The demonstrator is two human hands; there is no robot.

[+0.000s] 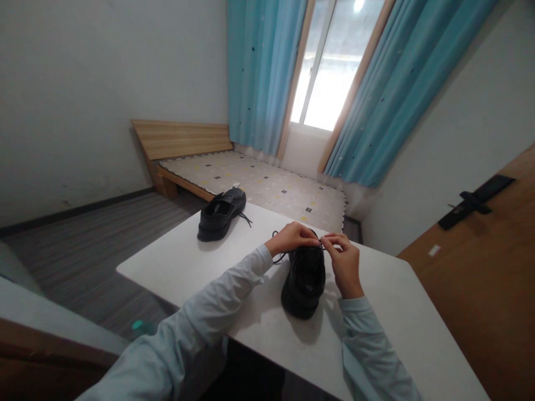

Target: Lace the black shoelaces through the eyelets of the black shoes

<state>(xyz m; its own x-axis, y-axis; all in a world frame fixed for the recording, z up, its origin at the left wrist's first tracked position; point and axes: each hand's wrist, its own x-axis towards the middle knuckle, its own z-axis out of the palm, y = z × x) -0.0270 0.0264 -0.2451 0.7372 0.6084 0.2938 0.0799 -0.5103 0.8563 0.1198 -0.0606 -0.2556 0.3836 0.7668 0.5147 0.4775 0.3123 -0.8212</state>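
Observation:
A black lace-up shoe (304, 281) stands upright on the white table (259, 320), its heel toward me. Over its front part both hands meet with fingertips pinched together. My left hand (293, 236) is closed on the black shoelace (279, 258), part of which loops out to the left of the shoe. From the other side my right hand (345, 260) pinches the lace close to the left fingertips. The hands cover most of the toe and the lacing. A second black shoe (221, 214) rests farther left on the table, its lace ends hanging to the right.
Beyond the table is a bed with a patterned mattress (267, 181) and a wooden headboard (184, 139). Blue curtains (267, 72) flank a bright window. A wooden door (480, 267) with a black handle stands at the right. Something with a green top (142, 327) is below the table's left edge.

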